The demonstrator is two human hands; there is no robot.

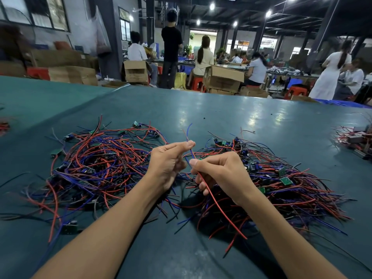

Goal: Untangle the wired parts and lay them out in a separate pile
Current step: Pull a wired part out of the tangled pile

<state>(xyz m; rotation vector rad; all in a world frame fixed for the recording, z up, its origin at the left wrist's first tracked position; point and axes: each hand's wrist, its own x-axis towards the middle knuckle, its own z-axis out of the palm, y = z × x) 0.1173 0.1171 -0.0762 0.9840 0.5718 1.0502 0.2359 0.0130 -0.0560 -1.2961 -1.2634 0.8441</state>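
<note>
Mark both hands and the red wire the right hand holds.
left hand (169,162): head view, middle of the hand.
right hand (223,172): head view, back of the hand.
red wire (221,209): head view, free stretch below the right hand.

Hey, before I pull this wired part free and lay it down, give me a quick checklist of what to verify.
1. Left hand pinches the blue wire: ok.
2. Right hand grips the red wire: ok.
3. Red wire's tail free of the right pile: cannot tell, it trails across it.
4. Held part's board free of tangle: cannot tell, hidden in the hands.
5. Bare table left for laying out: ok.
</note>
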